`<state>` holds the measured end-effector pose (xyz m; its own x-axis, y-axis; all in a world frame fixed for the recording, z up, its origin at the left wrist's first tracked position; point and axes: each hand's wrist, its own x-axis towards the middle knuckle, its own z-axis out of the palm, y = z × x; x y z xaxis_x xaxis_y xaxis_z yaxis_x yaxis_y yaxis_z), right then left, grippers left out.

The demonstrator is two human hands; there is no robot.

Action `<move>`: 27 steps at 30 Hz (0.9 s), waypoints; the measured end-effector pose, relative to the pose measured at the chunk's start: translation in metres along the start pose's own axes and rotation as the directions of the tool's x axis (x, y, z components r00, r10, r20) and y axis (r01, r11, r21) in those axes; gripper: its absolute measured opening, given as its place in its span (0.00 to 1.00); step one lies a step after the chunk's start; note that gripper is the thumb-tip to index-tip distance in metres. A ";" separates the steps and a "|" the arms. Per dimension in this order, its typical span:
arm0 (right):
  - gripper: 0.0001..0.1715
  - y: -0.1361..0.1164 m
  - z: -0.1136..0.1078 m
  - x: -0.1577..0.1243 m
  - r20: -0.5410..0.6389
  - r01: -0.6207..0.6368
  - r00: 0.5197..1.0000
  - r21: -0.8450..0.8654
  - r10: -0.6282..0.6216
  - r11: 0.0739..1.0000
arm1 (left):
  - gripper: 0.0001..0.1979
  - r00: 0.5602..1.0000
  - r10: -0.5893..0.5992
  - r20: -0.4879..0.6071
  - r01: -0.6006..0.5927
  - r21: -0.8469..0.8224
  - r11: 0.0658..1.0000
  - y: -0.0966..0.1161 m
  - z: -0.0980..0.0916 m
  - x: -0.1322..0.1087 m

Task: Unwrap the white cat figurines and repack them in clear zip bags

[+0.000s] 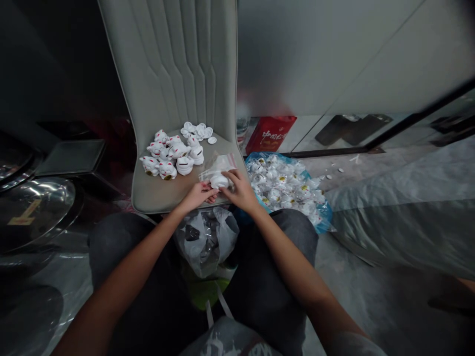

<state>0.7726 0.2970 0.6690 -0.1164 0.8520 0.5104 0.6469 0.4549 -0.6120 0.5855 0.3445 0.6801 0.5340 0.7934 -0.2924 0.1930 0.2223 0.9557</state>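
Note:
Both hands meet at the front edge of a chair seat, around a white figurine (pixel 219 181). My left hand (pixel 200 194) pinches its left side with closed fingers. From the right, my right hand (pixel 241 190) curls its fingers over the figurine. Small clear zip bags (pixel 222 163) lie just behind it on the seat. To the left stands a group of white lucky cat figurines (pixel 167 170) with red ears; some show a dark slot. Behind these are several round white caps (pixel 201 130).
The grey chair (pixel 156 195) stands before my knees. A plastic bag (pixel 208 242) with dark pieces hangs below its front edge. Right of it, a blue bag (pixel 326 212) holds wrapped figurines, with a red box (pixel 270 133) behind. Metal lids (pixel 37 207) are at left.

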 end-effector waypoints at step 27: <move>0.38 0.005 0.017 0.021 0.062 0.027 0.998 -0.173 -0.017 0.985 | 0.16 0.953 0.284 -0.105 -0.104 0.769 0.631 0.019 -0.005 -0.028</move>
<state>0.7606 0.3215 0.6668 -0.1737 0.8588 0.4819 0.7639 0.4263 -0.4845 0.5697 0.3291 0.7066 0.4774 0.8787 -0.0036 0.6992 -0.3774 0.6072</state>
